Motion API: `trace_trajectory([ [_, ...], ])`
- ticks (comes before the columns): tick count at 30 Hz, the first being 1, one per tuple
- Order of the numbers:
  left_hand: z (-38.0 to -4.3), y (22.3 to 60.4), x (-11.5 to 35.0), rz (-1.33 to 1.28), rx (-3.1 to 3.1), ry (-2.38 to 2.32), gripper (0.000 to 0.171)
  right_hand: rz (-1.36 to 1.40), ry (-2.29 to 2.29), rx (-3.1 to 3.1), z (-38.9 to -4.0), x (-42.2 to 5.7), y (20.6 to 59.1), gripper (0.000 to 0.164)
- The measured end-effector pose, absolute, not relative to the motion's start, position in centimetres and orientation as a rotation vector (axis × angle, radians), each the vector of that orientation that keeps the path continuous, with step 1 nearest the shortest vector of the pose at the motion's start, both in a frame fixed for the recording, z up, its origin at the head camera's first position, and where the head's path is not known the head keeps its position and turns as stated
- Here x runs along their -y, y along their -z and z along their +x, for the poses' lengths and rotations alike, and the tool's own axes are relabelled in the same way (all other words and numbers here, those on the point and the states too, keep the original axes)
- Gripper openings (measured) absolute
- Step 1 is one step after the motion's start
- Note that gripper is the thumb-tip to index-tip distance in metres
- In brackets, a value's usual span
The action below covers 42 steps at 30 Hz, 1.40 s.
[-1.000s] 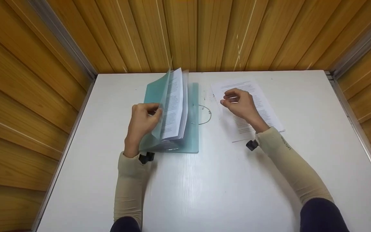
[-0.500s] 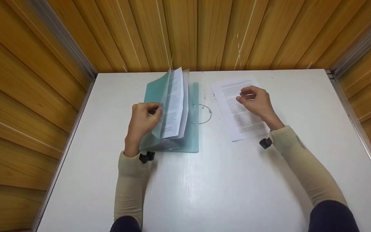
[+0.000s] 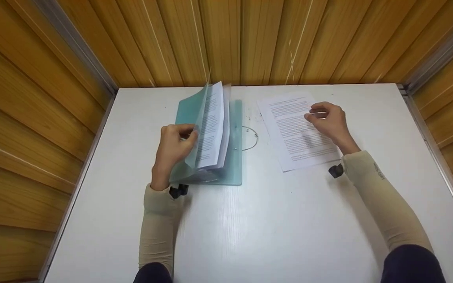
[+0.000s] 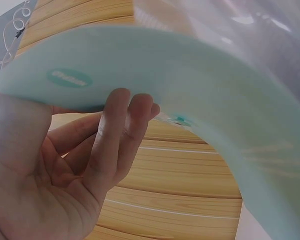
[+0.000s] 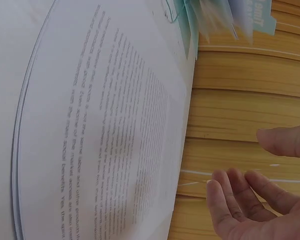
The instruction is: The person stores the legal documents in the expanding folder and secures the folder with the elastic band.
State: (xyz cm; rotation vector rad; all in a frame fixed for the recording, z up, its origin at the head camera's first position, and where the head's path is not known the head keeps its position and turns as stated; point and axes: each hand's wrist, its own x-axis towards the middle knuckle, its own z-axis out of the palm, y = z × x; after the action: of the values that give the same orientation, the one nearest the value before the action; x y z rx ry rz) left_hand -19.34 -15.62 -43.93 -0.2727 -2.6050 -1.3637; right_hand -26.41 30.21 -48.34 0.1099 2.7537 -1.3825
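My left hand (image 3: pixel 174 144) pinches the edge of the translucent green cover of a folder (image 3: pixel 234 157), holding it partly raised. The bent cover (image 4: pixel 125 60) with its oval label spans the left wrist view, fingertips against its edge. Inside the folder, printed pages (image 3: pixel 209 129) stand tilted up in clear sleeves. To the right of it, loose printed sheets (image 3: pixel 293 133) lie flat on the table. My right hand (image 3: pixel 328 120) hovers over their right edge, fingers loosely bent with nothing between them. In the right wrist view its thumb and fingers (image 5: pixel 222 205) stand apart beside the sheets.
A thin elastic cord (image 3: pixel 257 137) loops out from the folder's right edge onto the white table (image 3: pixel 226 228). Wood-patterned panels (image 3: pixel 266 43) rise behind the table and on both sides. Small dark marks dot the table between folder and sheets.
My right hand has drawn to the right across the loose sheets, uncovering more of their print. The left hand and the raised folder cover have stayed in place.
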Motion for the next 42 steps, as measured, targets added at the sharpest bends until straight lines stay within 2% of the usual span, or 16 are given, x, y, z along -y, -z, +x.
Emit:
trace_trajectory([
  [16,-19.2,43.8,15.6,-0.255,2.612,1.388,0.024,0.267,1.342,-2.752,-26.6,-32.7,50.6,0.053],
  [42,-19.3,44.1,15.7,-0.250,2.644,1.356,0.025,0.326,1.256,-2.739,-26.0,-35.8,52.7,0.055],
])
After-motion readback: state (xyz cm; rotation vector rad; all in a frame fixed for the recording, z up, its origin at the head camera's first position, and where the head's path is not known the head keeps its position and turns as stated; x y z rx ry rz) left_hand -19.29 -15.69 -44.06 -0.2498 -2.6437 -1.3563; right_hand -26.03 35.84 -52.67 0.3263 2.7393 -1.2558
